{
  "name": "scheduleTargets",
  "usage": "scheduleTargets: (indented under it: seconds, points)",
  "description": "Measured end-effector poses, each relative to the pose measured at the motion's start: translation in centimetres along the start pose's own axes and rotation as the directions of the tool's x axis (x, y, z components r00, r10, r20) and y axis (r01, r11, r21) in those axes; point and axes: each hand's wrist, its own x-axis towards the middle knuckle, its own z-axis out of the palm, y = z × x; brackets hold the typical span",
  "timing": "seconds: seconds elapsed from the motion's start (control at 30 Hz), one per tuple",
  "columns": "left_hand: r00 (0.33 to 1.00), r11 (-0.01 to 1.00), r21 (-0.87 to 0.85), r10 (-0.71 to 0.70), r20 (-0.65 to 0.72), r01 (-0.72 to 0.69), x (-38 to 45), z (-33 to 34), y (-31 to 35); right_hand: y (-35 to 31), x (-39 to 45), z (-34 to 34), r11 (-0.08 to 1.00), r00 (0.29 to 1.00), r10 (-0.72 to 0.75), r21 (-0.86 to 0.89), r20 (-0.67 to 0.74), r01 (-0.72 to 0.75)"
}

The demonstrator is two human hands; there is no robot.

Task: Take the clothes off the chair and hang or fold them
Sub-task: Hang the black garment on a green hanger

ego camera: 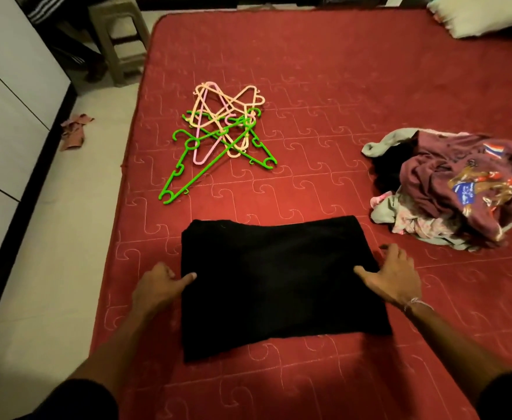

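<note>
A black garment (276, 283), folded into a flat rectangle, lies on the red mattress (324, 86) right in front of me. My left hand (157, 286) is at its left edge, thumb on top of the cloth and fingers curled at the edge. My right hand (395, 275) is at its right edge, thumb resting on the cloth and fingers reaching round the side. A heap of unfolded clothes (457, 189), maroon, grey, black and pink, sits on the mattress to the right.
A tangle of green, peach and pink plastic hangers (221, 134) lies beyond the garment. A pillow (476, 16) is at the far right corner. White wardrobe doors (9, 95) line the left, with a plastic stool (118, 34) and a rag (74, 131) on the floor.
</note>
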Motion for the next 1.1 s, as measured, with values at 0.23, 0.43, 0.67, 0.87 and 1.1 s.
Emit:
scheduleTargets:
  seconds: [0.23, 0.43, 0.67, 0.87, 1.1]
  points:
    - [0.977, 0.987, -0.037, 0.149, -0.15, -0.156, 8.5, -3.0, 3.9, -9.7, 4.8, 1.8, 0.927, 0.925, -0.372, -0.074, -0.075, 0.366]
    - [0.914, 0.994, -0.037, 0.076, -0.4, -0.099, 14.4, -3.3, 6.1, -17.9, 8.8, 5.5, 0.839, 0.836, -0.544, 0.07, 0.069, 0.54]
    - [0.918, 0.937, -0.318, -0.25, -0.308, 0.148, 20.0, -2.8, 7.6, -22.5, 11.8, 9.4, 0.744, 0.722, -0.666, 0.238, 0.186, 0.625]
    - [0.926, 0.871, -0.45, -0.318, -0.206, 0.199, 22.5, -2.9, 7.8, -25.1, 13.1, 11.0, 0.701, 0.671, -0.711, 0.291, 0.213, 0.651]
    - [0.966, 0.936, -0.342, -0.16, -0.204, 0.083, 21.5, -1.4, 8.7, -29.5, 12.9, 11.8, 0.667, 0.637, -0.738, 0.38, 0.22, 0.641]
